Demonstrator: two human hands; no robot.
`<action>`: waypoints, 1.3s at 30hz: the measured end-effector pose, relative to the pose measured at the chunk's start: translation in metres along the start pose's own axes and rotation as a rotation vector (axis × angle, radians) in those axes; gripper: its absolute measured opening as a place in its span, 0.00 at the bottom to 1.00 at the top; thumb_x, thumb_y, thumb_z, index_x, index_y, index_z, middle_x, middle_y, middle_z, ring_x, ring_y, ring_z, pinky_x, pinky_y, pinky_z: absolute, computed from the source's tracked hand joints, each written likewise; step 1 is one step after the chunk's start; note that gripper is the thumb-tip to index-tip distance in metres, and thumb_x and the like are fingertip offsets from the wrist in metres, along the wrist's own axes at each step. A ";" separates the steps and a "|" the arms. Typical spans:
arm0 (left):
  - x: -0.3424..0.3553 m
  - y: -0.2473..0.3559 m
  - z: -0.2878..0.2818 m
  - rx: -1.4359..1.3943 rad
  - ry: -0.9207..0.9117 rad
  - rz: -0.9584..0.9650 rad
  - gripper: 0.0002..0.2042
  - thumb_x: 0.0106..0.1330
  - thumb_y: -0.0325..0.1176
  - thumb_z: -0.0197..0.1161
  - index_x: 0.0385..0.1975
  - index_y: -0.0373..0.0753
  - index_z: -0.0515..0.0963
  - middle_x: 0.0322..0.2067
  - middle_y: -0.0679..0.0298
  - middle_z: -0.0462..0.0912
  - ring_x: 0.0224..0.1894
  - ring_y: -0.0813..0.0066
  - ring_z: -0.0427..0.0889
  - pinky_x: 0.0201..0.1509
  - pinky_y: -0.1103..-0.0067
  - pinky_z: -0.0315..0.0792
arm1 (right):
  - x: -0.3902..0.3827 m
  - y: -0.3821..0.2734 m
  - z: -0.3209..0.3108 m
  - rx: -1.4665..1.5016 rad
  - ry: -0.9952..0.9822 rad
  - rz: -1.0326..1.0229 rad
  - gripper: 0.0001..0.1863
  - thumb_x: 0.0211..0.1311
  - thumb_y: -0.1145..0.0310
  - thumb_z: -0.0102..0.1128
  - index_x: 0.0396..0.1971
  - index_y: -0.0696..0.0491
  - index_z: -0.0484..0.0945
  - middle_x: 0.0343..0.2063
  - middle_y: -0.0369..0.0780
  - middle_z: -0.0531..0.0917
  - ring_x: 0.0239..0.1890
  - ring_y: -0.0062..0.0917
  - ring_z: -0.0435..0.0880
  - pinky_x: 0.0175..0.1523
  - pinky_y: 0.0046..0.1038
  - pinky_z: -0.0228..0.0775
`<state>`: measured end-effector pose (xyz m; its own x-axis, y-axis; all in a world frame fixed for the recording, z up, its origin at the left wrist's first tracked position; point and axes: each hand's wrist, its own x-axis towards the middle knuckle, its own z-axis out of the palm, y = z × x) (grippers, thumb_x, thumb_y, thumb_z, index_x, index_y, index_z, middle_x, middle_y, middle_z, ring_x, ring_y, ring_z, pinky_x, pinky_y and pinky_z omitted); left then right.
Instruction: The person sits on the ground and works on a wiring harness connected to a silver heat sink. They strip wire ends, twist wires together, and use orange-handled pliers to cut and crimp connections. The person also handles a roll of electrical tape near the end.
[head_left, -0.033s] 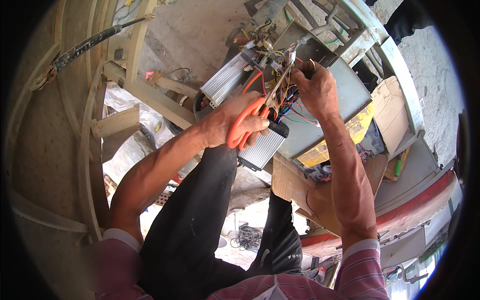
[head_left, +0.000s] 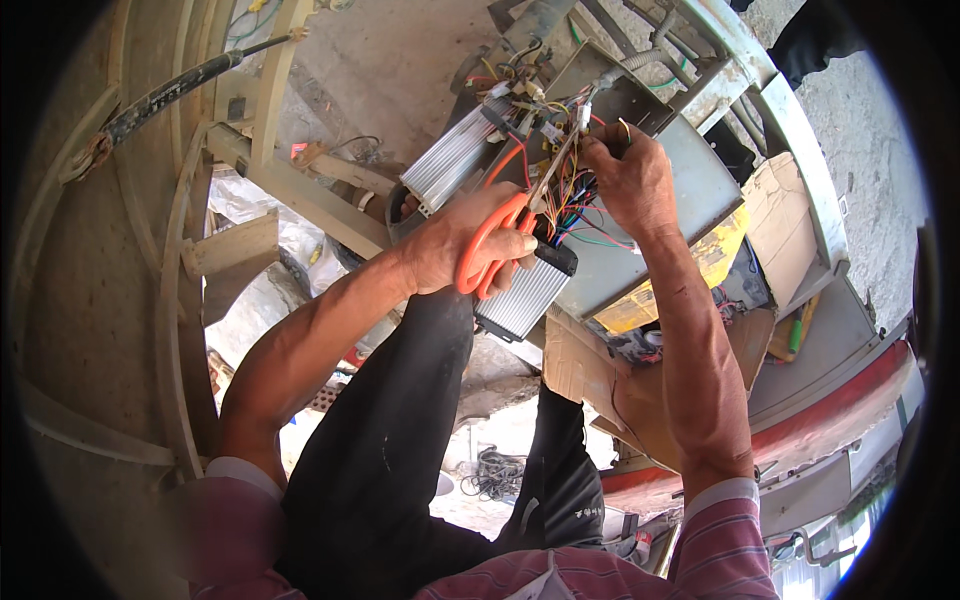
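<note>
My left hand [head_left: 448, 243] is closed around the orange handles of a pair of scissors [head_left: 487, 247]. Their blades slant up and to the right into a bundle of thin coloured wires [head_left: 574, 208]. On the far side of the bundle, my right hand [head_left: 640, 185] is pinched at the wires' upper part, by a white connector [head_left: 584, 116]; exactly which strand its fingertips grip is hidden. The wires run down to a silver finned metal box [head_left: 527, 300] just below the scissors. A second finned box [head_left: 458, 152], with its own tangle of wires, lies farther up and left.
A grey metal panel [head_left: 600, 270] lies under the wires, beside a yellow case [head_left: 722, 245]. Cardboard [head_left: 590, 365] sits below it. Metal frame bars [head_left: 310, 200] stand at left, with a black cable [head_left: 170, 100] across them. A green-handled tool [head_left: 796, 332] rests at right.
</note>
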<state>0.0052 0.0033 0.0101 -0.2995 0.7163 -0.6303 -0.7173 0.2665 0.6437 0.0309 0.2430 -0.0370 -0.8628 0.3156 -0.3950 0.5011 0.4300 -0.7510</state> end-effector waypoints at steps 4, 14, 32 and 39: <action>0.001 -0.003 -0.002 0.026 0.070 -0.017 0.20 0.69 0.38 0.68 0.51 0.32 0.71 0.34 0.56 0.83 0.22 0.75 0.82 0.21 0.78 0.75 | 0.002 0.010 0.003 0.009 -0.016 -0.031 0.15 0.72 0.62 0.65 0.38 0.62 0.85 0.27 0.40 0.89 0.28 0.21 0.85 0.39 0.30 0.78; 0.000 -0.005 -0.002 0.075 0.040 -0.034 0.16 0.67 0.35 0.67 0.46 0.32 0.71 0.32 0.57 0.82 0.21 0.75 0.81 0.20 0.78 0.74 | 0.000 0.010 -0.003 0.261 -0.150 0.185 0.18 0.73 0.59 0.63 0.39 0.62 0.86 0.26 0.41 0.88 0.26 0.21 0.85 0.35 0.28 0.77; 0.016 -0.013 -0.018 0.048 0.009 -0.037 0.14 0.68 0.36 0.64 0.45 0.34 0.73 0.29 0.57 0.81 0.20 0.75 0.78 0.22 0.77 0.72 | -0.001 0.022 0.009 0.270 -0.043 0.147 0.17 0.68 0.61 0.63 0.37 0.62 0.85 0.28 0.45 0.89 0.32 0.28 0.88 0.44 0.32 0.80; 0.027 -0.007 -0.029 0.028 -0.078 -0.065 0.26 0.71 0.38 0.65 0.65 0.35 0.70 0.34 0.58 0.81 0.23 0.78 0.77 0.27 0.80 0.72 | 0.004 0.025 0.018 0.276 -0.008 0.132 0.19 0.70 0.58 0.59 0.36 0.63 0.83 0.26 0.49 0.87 0.32 0.37 0.89 0.44 0.37 0.80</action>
<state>-0.0163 0.0017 -0.0238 -0.2018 0.7447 -0.6362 -0.7158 0.3313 0.6148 0.0386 0.2403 -0.0667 -0.7925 0.3466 -0.5018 0.5725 0.1393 -0.8080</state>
